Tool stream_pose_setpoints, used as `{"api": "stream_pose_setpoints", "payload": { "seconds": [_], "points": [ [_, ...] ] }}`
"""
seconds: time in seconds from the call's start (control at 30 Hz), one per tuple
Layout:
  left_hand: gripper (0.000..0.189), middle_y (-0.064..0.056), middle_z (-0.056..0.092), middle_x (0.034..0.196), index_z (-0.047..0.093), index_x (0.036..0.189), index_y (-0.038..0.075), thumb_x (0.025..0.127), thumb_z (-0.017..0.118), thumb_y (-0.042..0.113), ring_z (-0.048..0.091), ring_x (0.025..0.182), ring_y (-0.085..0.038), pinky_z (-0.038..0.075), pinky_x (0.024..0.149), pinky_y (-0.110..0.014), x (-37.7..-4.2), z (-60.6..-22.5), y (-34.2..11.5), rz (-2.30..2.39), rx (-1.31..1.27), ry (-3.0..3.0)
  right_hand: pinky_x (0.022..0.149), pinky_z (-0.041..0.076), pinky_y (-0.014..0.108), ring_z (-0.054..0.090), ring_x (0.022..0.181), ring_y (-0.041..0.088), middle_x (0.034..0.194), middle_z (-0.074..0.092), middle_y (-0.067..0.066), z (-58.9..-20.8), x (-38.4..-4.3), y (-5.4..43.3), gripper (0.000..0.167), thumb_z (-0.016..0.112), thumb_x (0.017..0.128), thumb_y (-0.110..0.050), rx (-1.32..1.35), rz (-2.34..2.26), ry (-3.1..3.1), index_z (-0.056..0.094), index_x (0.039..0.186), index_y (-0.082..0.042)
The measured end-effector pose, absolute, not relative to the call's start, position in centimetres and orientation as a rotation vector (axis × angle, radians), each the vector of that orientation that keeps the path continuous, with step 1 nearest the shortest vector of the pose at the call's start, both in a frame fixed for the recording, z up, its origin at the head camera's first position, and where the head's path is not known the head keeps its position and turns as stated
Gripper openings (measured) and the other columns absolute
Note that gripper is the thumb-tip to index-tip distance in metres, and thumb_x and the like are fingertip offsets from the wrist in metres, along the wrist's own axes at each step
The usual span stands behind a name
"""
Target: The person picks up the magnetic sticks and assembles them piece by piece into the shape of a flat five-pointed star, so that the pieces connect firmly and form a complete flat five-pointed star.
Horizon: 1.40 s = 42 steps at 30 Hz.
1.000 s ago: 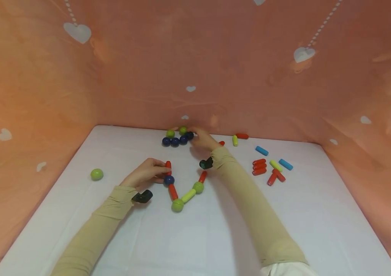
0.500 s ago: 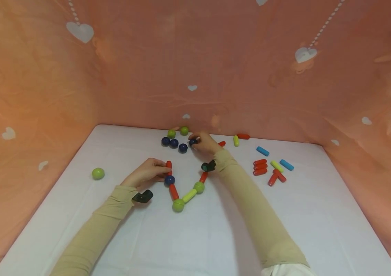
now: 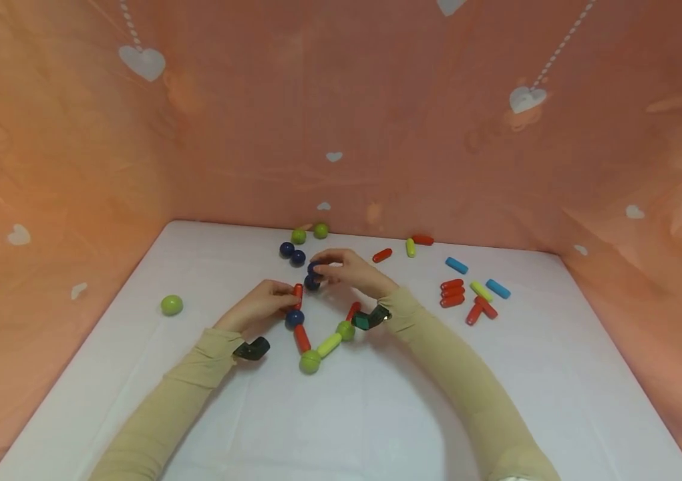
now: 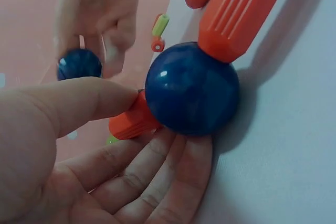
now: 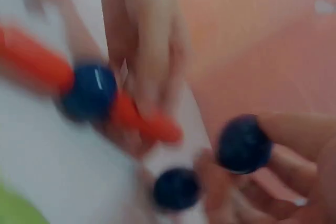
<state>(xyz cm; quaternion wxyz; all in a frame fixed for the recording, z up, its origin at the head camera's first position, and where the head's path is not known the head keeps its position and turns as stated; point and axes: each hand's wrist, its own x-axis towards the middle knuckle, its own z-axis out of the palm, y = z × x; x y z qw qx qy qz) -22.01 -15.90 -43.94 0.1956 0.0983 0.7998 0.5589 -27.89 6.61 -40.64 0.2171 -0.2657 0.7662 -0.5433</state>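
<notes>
My left hand (image 3: 261,306) pinches the red stick (image 3: 298,295) at the upper left end of a V-shaped chain of sticks and balls. Its thumb and fingers lie on either side of that stick, right by a chain ball, dark blue (image 4: 191,90). From there the chain runs down through a red stick (image 3: 301,339), a green ball (image 3: 310,361), a yellow-green stick (image 3: 329,345), a second green ball (image 3: 345,331) and a short red stick (image 3: 353,310). My right hand (image 3: 349,270) holds a blue ball (image 5: 244,144) between thumb and fingers. Close to its fingertips is another blue ball (image 5: 177,189).
Behind my hands sit two blue balls (image 3: 292,254) and two green balls, one nearer the middle (image 3: 320,231). A lone green ball (image 3: 172,305) lies left. Several red sticks (image 3: 452,292), blue sticks (image 3: 457,265) and yellow-green sticks (image 3: 481,290) lie right on the white tabletop (image 3: 316,427).
My right hand has drawn a blue ball away from the back group, toward the chain's upper left end, and a second blue ball has come nearer too. My left hand stays on the red stick.
</notes>
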Motion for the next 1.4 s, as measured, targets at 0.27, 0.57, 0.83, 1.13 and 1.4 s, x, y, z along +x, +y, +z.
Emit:
{"api": "stream_pose_setpoints", "payload": {
  "seconds": [0.27, 0.57, 0.83, 1.13, 1.4],
  "points": [
    [0.031, -0.015, 0.068, 0.094, 0.060, 0.112, -0.015, 0.095, 0.057, 0.010, 0.066, 0.082, -0.018, 0.054, 0.079, -0.034, -21.6, -43.8, -16.2, 1.616, 0.266, 2.226, 0.092, 0.048, 0.039, 0.059, 0.105, 0.028, 0.116, 0.058, 0.013, -41.0, -26.2, 4.9, 0.030, 0.051, 0.101, -0.016, -0.669, -1.498, 2.047, 0.054, 0.125, 0.000],
    [0.036, -0.014, 0.067, 0.095, 0.055, 0.118, -0.014, 0.093, 0.060, 0.012, 0.064, 0.080, -0.018, 0.054, 0.077, -0.032, -21.7, -44.3, -16.3, 1.646, 0.197, 2.196, 0.093, 0.048, 0.038, 0.058, 0.107, 0.029, 0.116, 0.056, 0.015, -41.6, -27.2, 3.9, 0.030, 0.053, 0.099, -0.013, -0.559, -1.570, 2.118, 0.054, 0.124, 0.003],
    [0.063, -0.018, 0.069, 0.099, 0.031, 0.141, -0.008, 0.091, 0.064, 0.012, 0.066, 0.082, -0.017, 0.054, 0.076, -0.031, -21.5, -44.5, -16.5, 1.751, 0.182, 2.113, 0.075, 0.050, 0.026, 0.059, 0.088, 0.020, 0.114, 0.060, 0.015, -42.8, -28.0, 2.8, 0.029, 0.054, 0.098, -0.014, -0.580, -1.444, 2.191, 0.056, 0.122, 0.003],
    [0.045, -0.017, 0.068, 0.100, 0.044, 0.129, -0.008, 0.092, 0.062, 0.010, 0.065, 0.081, -0.019, 0.054, 0.075, -0.031, -21.6, -44.7, -16.4, 1.742, 0.211, 2.148, 0.081, 0.052, 0.028, 0.062, 0.091, 0.022, 0.118, 0.059, 0.018, -42.7, -27.5, 2.8, 0.033, 0.047, 0.102, -0.014, -0.508, -1.478, 2.105, 0.053, 0.128, 0.005],
    [0.048, -0.017, 0.067, 0.097, 0.043, 0.129, -0.011, 0.091, 0.064, 0.009, 0.064, 0.078, -0.018, 0.055, 0.072, -0.031, -21.3, -44.4, -16.3, 1.725, 0.154, 2.178, 0.072, 0.054, 0.035, 0.065, 0.083, 0.031, 0.104, 0.063, 0.018, -39.3, -25.5, 6.4, 0.033, 0.051, 0.099, -0.022, -0.533, -1.219, 2.490, 0.057, 0.120, 0.004]
  ]
}}
